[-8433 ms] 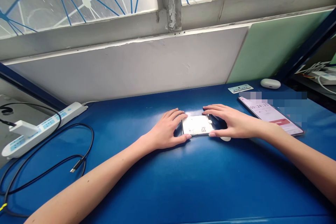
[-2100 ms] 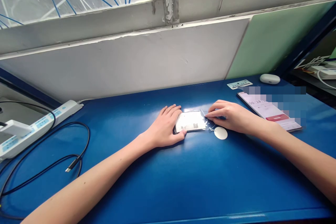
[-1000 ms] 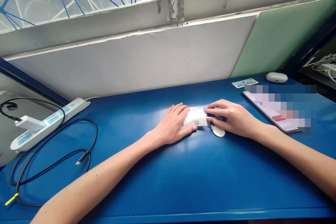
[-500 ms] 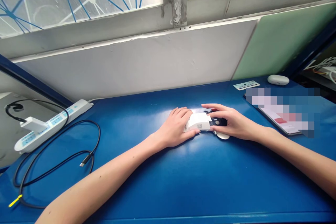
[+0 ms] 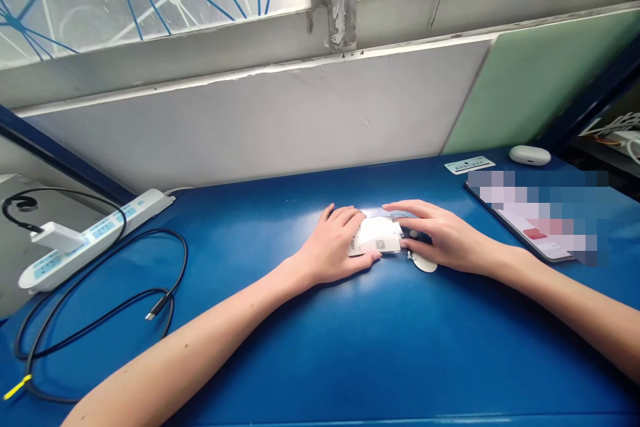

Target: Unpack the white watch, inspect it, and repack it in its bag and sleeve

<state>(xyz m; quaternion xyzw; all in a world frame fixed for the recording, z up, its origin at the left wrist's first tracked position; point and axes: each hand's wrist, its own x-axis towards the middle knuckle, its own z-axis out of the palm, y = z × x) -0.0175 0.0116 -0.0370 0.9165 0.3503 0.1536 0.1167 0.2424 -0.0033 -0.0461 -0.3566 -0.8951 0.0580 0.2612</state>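
A small clear plastic packet with a white printed label (image 5: 379, 235) lies flat on the blue table. Over its left end rests my left hand (image 5: 333, 243), fingers along the far side and thumb along the near edge, holding it down. My right hand (image 5: 440, 233) is at the packet's right end, with thumb and middle finger on that edge and the index finger stretched beyond. Beneath the right palm, dark and shiny contents show only in part. A white rounded tag (image 5: 424, 263) pokes out below the right thumb.
On the left, a white power strip (image 5: 107, 230) holds a plugged charger (image 5: 57, 240), and a black cable (image 5: 184, 247) loops over the table. At right lie a phone (image 5: 520, 223) with a blurred screen, a white card (image 5: 469, 165) and a white earbud case (image 5: 530, 155).
Both hands stay at the packet, with only slight finger shifts. Less of the dark contents shows under my right hand. The camera view has shifted slightly.
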